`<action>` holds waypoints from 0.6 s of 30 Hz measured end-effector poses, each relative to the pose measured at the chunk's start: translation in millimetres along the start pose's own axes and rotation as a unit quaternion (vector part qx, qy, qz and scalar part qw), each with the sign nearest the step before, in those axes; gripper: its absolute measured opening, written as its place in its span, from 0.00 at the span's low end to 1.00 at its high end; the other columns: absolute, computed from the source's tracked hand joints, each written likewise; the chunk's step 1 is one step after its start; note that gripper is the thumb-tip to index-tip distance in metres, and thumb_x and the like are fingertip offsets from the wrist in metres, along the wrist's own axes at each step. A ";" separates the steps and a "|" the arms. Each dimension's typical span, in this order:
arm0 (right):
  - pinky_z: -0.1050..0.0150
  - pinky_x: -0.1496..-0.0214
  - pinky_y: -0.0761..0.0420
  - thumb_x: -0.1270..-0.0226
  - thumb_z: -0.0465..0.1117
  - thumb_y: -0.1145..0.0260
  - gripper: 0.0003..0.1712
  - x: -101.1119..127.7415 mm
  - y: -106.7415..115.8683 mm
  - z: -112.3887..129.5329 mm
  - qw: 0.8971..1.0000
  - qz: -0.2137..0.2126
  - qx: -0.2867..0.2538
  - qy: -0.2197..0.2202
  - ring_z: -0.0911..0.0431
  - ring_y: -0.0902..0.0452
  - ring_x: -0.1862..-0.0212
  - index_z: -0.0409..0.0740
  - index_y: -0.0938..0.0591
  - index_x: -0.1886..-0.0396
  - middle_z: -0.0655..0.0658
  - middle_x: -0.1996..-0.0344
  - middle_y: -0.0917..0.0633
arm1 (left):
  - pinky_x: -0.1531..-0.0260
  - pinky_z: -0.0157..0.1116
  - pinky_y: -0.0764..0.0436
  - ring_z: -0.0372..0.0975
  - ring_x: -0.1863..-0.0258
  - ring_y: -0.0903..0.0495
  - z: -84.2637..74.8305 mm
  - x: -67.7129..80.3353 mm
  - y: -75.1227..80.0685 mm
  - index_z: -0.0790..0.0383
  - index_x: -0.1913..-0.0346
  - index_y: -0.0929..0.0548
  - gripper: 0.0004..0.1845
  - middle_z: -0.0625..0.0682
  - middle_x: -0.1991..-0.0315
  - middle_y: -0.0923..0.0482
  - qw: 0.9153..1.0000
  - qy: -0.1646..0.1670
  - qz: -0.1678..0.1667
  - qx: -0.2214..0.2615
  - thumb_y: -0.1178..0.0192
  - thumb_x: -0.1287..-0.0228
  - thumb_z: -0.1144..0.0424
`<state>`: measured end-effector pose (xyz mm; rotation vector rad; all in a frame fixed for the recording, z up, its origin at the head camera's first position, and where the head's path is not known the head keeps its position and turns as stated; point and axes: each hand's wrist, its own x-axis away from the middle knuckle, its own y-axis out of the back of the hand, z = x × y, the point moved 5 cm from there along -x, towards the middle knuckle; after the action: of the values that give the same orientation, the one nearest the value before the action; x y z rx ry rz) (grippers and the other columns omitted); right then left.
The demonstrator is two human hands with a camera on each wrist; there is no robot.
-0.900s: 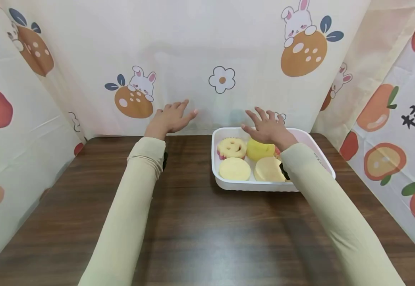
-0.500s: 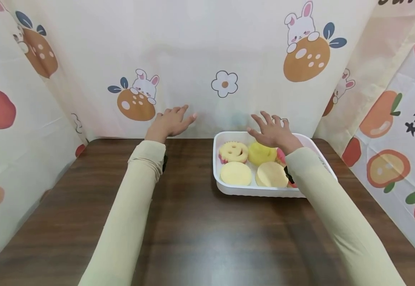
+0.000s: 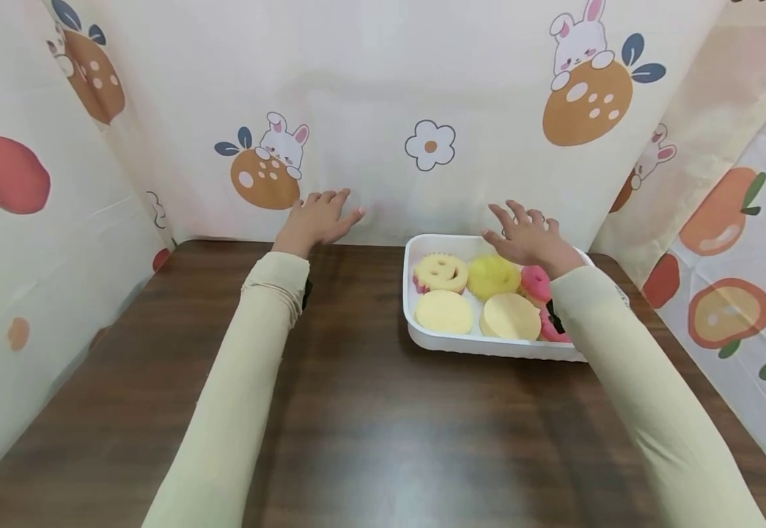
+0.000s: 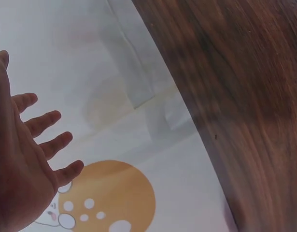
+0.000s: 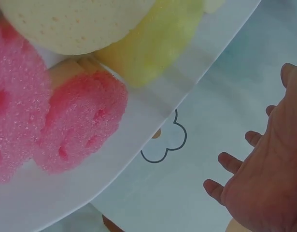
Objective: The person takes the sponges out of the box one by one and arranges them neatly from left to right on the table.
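**Both hands hover bare over the table, sponges untouched in their tray**

From my remote seat I see two arms in pale sleeves stretched across the dark wooden table (image 3: 369, 411) toward the cartoon-printed backdrop (image 3: 422, 88). The left hand (image 3: 319, 218) hangs near the table's far edge, fingers straight and spread, holding nothing; the left wrist view shows its fingertips (image 4: 66, 139) fanned out in front of the backdrop, well apart from any object. The right hand (image 3: 528, 238) floats above the far rim of the white tray (image 3: 488, 345), its grip just as wide and just as empty, fingers splayed; the right wrist view confirms clear air between the palm and the tray's edge.

The tray sits on the right half of the table, and I judge its raised walls are there to keep the sponges corralled in one tidy batch. Inside lie a smiley-face sponge (image 3: 440, 273), a yellow sponge (image 3: 493, 276), two pale round sponges (image 3: 444, 311) in the near row, and pink sponges (image 3: 536, 283) partly tucked under the right forearm.

Relative to the right grip, the sponges lie just below and toward me, the yellow one and the pink one nearest the palm, none touched. The left hand stays well clear of the tray.
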<state>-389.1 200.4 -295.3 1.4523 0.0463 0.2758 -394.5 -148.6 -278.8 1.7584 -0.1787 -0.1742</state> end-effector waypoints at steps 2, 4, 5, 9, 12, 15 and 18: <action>0.24 0.29 0.64 0.25 0.69 0.64 0.43 1.8 2.1 -1.7 1.000 0.001 -0.003 -0.003 0.26 0.64 0.25 0.58 0.61 0.19 0.34 0.20 0.62 | 0.25 0.62 0.54 0.56 0.22 0.50 2.4 0.9 0.7 0.51 0.20 0.50 0.41 0.57 0.21 0.48 1.000 0.000 -0.003 0.000 0.70 0.27 0.31; 0.24 0.29 0.64 0.26 0.69 0.65 0.44 4.3 3.2 -3.3 1.000 0.006 -0.004 -0.005 0.25 0.64 0.25 0.58 0.62 0.19 0.33 0.21 0.62 | 0.25 0.62 0.54 0.56 0.21 0.50 4.1 1.6 -0.5 0.52 0.20 0.50 0.41 0.58 0.20 0.48 1.000 -0.001 0.002 0.003 0.71 0.27 0.31; 0.24 0.29 0.64 0.26 0.70 0.64 0.44 5.3 3.4 -4.4 1.000 0.008 -0.004 -0.006 0.25 0.64 0.25 0.57 0.61 0.19 0.33 0.21 0.62 | 0.25 0.62 0.54 0.56 0.21 0.50 4.5 1.7 -1.3 0.52 0.20 0.50 0.42 0.58 0.20 0.48 1.000 -0.001 0.005 0.003 0.71 0.27 0.31; 0.24 0.29 0.63 0.25 0.68 0.62 0.44 9.1 2.9 -9.9 1.000 0.010 -0.006 -0.009 0.25 0.64 0.25 0.56 0.61 0.19 0.32 0.21 0.62 | 0.25 0.62 0.54 0.56 0.22 0.50 5.3 2.7 -3.3 0.52 0.20 0.50 0.42 0.58 0.21 0.47 1.000 -0.002 0.004 -0.004 0.70 0.27 0.31; 0.23 0.30 0.63 0.25 0.67 0.61 0.44 11.7 2.2 -15.8 1.000 0.007 -0.007 -0.014 0.24 0.64 0.26 0.56 0.61 0.19 0.32 0.21 0.62 | 0.25 0.62 0.53 0.56 0.22 0.49 4.5 3.0 -3.1 0.52 0.20 0.49 0.41 0.58 0.21 0.47 1.000 -0.007 -0.003 -0.013 0.70 0.27 0.31; 0.23 0.30 0.63 0.25 0.67 0.61 0.44 13.9 0.8 -22.7 1.000 0.005 -0.006 -0.018 0.24 0.64 0.26 0.55 0.61 0.19 0.31 0.21 0.62 | 0.25 0.63 0.54 0.56 0.22 0.49 4.1 3.1 -2.9 0.52 0.20 0.50 0.42 0.58 0.21 0.47 1.000 -0.011 -0.005 -0.017 0.70 0.27 0.30; 0.23 0.31 0.62 0.25 0.67 0.61 0.44 16.0 -0.1 -29.8 1.000 0.004 -0.004 -0.020 0.23 0.63 0.27 0.56 0.62 0.19 0.31 0.21 0.62 | 0.26 0.63 0.54 0.56 0.22 0.50 5.3 4.3 -2.3 0.52 0.20 0.50 0.42 0.58 0.21 0.48 1.000 -0.011 -0.007 -0.014 0.70 0.27 0.30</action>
<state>-379.5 232.7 -296.9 1.4489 0.0072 0.2525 -391.4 -154.2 -282.1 1.7313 -0.1797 -0.2061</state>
